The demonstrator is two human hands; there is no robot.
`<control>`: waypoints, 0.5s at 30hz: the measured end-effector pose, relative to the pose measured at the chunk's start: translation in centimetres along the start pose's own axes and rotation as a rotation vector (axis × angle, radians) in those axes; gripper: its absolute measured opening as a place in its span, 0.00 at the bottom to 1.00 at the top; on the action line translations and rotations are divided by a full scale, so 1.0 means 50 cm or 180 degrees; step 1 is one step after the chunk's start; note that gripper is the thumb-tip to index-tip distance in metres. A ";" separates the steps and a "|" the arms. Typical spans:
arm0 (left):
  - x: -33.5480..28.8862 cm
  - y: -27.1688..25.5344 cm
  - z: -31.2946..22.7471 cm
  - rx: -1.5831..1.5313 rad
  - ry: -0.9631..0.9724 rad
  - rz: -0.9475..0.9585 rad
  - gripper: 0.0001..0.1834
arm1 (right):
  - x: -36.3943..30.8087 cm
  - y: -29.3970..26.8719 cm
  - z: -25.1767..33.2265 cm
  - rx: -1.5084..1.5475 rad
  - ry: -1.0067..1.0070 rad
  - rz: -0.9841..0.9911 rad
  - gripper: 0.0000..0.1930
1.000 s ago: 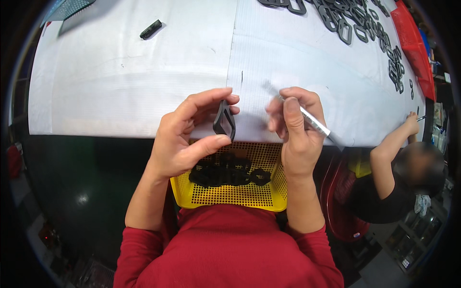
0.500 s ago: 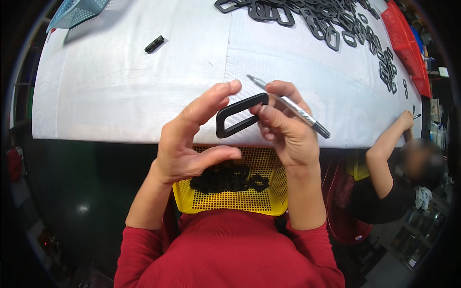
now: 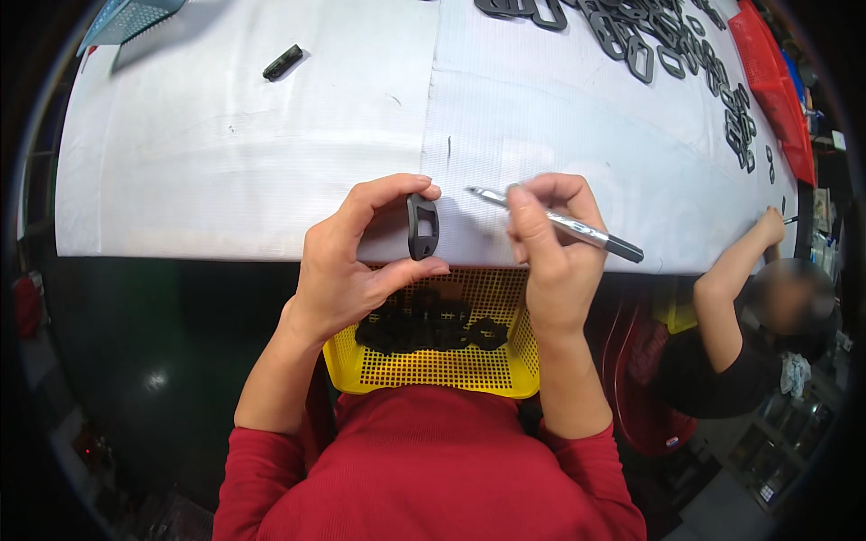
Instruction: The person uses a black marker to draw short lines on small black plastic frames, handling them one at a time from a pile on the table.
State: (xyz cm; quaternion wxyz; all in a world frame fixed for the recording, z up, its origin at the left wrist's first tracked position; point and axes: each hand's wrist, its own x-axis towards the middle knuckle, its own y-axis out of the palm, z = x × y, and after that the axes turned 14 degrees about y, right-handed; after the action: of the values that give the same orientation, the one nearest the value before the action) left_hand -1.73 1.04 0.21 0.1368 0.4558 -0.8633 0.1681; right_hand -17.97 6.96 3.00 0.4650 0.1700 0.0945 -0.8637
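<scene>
Between the thumb and fingers of my left hand [image 3: 347, 248] is a black oblong plastic frame [image 3: 415, 225], seen nearly edge-on, with an opening through it. My right hand [image 3: 561, 243] grips a silver marker pen [image 3: 577, 227] with a dark end; its uncapped tip points left toward the frame but stays apart from it. Below my hands, at the table's near edge, sits a yellow mesh basket [image 3: 433, 377] holding several black pieces [image 3: 424, 329].
The white-covered table [image 3: 244, 171] bears a heap of black frames [image 3: 636, 36] at the far right, beside a red basket [image 3: 767, 81]. A small black object [image 3: 283, 63] and a blue basket [image 3: 126, 22] lie far left. Another person's arm [image 3: 726, 270] reaches in at right.
The black frame has passed from my right hand to my left and turned nearly edge-on. My right hand has moved slightly right and down, keeping the marker pen.
</scene>
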 end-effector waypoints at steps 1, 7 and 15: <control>-0.002 0.000 0.004 0.0092 0.0110 0.0010 0.31 | 0.000 0.001 -0.007 -0.0005 0.0004 0.0049 0.12; -0.001 0.002 0.009 0.0163 0.0198 -0.0017 0.32 | 0.004 0.029 -0.029 -0.0416 -0.0779 -0.0244 0.13; -0.006 -0.006 0.010 0.0034 0.0141 0.0206 0.36 | 0.008 0.032 -0.030 -0.0418 -0.0434 -0.0223 0.13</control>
State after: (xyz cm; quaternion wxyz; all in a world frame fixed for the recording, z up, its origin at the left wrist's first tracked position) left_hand -1.34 0.88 -0.29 0.1479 0.4245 -0.8735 0.1870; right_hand -16.53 6.24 1.43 0.4500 0.0765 0.1249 -0.8810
